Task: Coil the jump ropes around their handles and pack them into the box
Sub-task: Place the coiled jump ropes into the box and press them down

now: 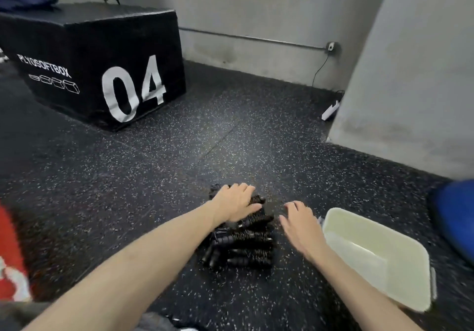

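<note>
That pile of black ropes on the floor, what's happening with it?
A person is kneeling over a pile of coiled jump ropes on the gym floor. The left hand rests on the far end of the pile, fingers curled over a rope. The right hand hovers open beside it, holding nothing. A pale box sits to the right, with no ropes visible inside.

There is only one view, from the camera on my head. It looks forward and down over my two forearms to the speckled floor [179, 166] close before me, and further to the grey wall [256, 10] in the corner.
</note>
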